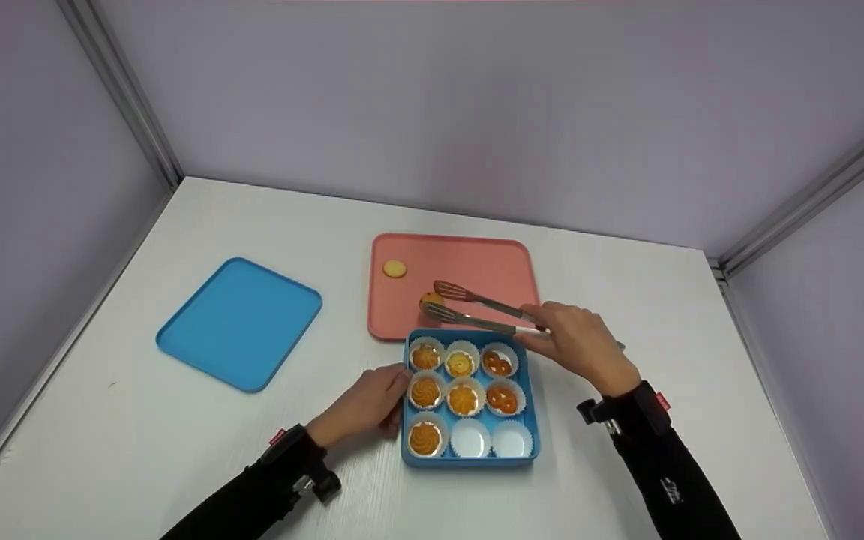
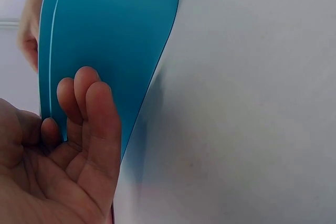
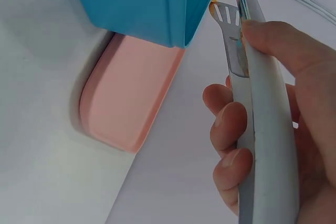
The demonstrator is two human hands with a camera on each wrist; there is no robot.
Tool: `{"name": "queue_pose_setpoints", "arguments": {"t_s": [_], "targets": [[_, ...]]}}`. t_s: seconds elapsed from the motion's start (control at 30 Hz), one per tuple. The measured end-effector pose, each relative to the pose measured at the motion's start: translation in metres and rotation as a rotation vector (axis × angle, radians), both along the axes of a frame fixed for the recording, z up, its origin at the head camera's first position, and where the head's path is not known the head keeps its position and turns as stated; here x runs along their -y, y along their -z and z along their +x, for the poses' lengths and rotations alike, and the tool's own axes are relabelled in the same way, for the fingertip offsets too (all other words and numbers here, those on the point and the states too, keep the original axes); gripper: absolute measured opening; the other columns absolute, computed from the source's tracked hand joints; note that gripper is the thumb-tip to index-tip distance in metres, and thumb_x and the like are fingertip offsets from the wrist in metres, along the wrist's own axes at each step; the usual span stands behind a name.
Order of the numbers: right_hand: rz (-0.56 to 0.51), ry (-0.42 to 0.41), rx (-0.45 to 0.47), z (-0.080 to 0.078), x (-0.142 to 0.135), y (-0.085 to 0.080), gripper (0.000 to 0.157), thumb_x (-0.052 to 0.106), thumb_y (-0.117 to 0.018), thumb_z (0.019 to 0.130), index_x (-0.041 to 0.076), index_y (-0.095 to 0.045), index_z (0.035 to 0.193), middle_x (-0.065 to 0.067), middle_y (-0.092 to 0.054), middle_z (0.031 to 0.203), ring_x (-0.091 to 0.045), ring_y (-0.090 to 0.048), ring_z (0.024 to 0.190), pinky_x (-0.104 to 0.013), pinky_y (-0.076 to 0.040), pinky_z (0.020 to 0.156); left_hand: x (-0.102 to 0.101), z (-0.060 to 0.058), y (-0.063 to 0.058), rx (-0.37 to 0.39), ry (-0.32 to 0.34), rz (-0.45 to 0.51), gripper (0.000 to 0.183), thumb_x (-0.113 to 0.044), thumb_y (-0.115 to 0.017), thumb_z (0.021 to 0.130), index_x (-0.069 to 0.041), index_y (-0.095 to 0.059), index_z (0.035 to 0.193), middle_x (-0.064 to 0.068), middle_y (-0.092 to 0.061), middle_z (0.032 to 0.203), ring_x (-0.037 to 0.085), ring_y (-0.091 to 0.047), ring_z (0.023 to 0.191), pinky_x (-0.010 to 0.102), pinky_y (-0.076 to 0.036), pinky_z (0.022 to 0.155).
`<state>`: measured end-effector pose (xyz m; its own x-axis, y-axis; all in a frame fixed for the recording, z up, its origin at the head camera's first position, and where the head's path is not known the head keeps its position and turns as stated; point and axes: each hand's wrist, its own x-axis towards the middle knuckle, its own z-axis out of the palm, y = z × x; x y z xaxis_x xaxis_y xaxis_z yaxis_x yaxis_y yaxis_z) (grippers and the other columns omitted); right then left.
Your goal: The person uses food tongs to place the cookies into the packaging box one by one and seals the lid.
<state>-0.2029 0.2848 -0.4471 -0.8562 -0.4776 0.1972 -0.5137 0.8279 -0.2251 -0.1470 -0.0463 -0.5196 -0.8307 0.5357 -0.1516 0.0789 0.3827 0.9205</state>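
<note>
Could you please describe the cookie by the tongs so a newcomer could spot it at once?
On the white table, behind the blue box of paper cups, lies a pink tray. There, at the tips of the tongs held in the right hand, is the cookie. It is golden brown with dark specks, unlike the paler, plain cookie near the tray's far-left corner.

A flat, bright blue, four-sided tray (image 1: 239, 324) with rounded corners and a low rim lay askew toward the left edge of the white, smooth-topped desk (image 1: 289, 232). Pale grey-lilac, flat wall panels (image 1: 402, 97) rose behind the back edge and along the left and right edges, and grooved grey metal posts (image 1: 121, 81) stood at both back corners.
</note>
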Motion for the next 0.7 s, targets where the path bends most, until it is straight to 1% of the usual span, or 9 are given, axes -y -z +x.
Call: {"name": "queue_pose_setpoints", "arguments": {"t_s": [0.2,0.37,0.5,0.7], "targets": [[0.009,0.032,0.000,0.016,-0.012,-0.001,0.042,0.041,-0.071,0.088,0.016,-0.067,0.121,0.002,-0.067,0.087,-0.013,-0.063,0.072,-0.034,-0.053,0.063,-0.002,-0.001,0.001,-0.001,0.002,-0.005,0.036,-0.019,-0.030,0.108,0.005,-0.057,0.107,0.002,-0.056,0.060,0.016,-0.055,0.047,0.033,-0.050,0.045],[-0.011,0.029,-0.046,0.028,-0.022,-0.006,0.045,0.040,-0.072,0.087,0.017,-0.066,0.126,0.002,-0.067,0.085,-0.014,-0.061,0.069,-0.032,-0.051,0.059,-0.003,-0.001,0.001,0.007,0.002,-0.005,0.036,-0.020,-0.031,0.108,0.003,-0.058,0.108,0.002,-0.056,0.061,0.016,-0.055,0.047,0.034,-0.050,0.045],[-0.032,0.016,-0.094,0.037,-0.032,-0.011,0.041,0.037,-0.073,0.086,0.018,-0.067,0.122,0.002,-0.065,0.082,-0.014,-0.058,0.064,-0.031,-0.048,0.055,-0.003,-0.001,0.001,0.002,0.007,-0.004,0.035,-0.019,-0.031,0.108,0.003,-0.058,0.111,0.002,-0.055,0.061,0.016,-0.056,0.048,0.032,-0.050,0.045],[-0.042,-0.014,-0.116,0.055,-0.047,-0.015,0.035,0.035,-0.075,0.085,0.020,-0.069,0.117,0.006,-0.062,0.080,-0.005,-0.048,0.057,-0.026,-0.042,0.049,-0.003,-0.002,0.001,-0.016,0.022,0.002,0.035,-0.019,-0.031,0.108,0.004,-0.057,0.108,0.002,-0.055,0.061,0.017,-0.056,0.047,0.033,-0.050,0.044]]}}
